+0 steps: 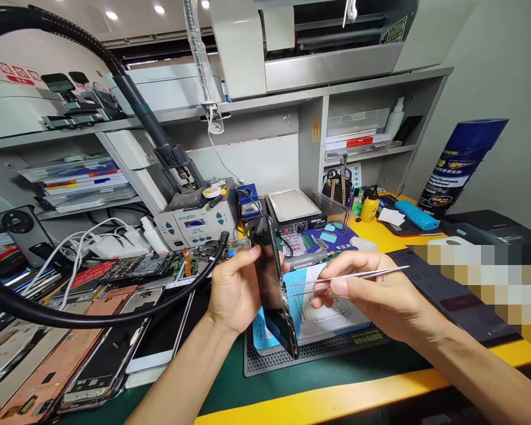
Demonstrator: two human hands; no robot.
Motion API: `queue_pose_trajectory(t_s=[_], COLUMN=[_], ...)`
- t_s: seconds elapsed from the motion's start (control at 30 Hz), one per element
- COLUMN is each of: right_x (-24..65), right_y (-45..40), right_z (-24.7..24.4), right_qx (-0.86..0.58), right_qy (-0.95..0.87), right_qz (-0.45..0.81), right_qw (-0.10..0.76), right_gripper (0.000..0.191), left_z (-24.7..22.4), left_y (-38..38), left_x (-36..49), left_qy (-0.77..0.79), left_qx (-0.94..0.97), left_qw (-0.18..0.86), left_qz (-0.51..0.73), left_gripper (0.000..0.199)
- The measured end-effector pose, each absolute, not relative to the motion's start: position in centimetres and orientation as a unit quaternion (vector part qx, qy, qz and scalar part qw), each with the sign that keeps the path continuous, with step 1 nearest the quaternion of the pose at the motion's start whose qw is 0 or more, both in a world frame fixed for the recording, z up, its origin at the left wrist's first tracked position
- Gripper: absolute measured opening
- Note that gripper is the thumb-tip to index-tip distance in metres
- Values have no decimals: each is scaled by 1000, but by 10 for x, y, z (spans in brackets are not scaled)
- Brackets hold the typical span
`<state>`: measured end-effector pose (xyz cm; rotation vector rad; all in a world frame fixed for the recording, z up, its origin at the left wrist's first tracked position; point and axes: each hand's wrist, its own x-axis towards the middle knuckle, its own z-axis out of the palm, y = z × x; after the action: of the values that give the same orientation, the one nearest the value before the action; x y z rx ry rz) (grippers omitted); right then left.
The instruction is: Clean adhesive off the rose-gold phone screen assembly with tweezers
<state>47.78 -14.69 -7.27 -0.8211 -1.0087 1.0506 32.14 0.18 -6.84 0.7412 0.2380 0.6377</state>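
Observation:
My left hand [236, 289] is wrapped round a black smartphone [269, 289] held up on its edge, its side with cracked-looking marks facing right. Between the thumb and fingers of my right hand [376, 289] is a pair of thin metal tweezers [354, 277]. Their tips point left, close to the phone's edge; I cannot tell whether they touch it. Beneath both hands lies a blue and white printed box or booklet [327, 319] on a grey perforated mat [256, 363].
Several phone screens and frames [101, 354] lie at the left, with a black hose [128, 321] arching across them. Behind stand a hot-air station [199, 224] and a small heating plate [294, 206]. A blue spray can [455, 165] and a yellow bottle [369, 206] stand at right.

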Motion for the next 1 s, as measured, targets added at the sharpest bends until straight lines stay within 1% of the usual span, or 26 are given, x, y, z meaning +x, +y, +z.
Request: queue_pose_trajectory(t_s=[0.47,1.0], right_x=[478,478], right_y=[-149,-148], right_z=[-76,-74], right_qx=[-348,-363], right_qy=[-449,-445], right_qz=[473,471], right_qw=[674,670], right_gripper=[5,8], left_z=[-73,-69], left_y=[3,0], left_x=[321,323], left_qy=[100,106], left_qx=[353,346], left_qw=[887,888], left_qz=[281,283], left_gripper=[19,15])
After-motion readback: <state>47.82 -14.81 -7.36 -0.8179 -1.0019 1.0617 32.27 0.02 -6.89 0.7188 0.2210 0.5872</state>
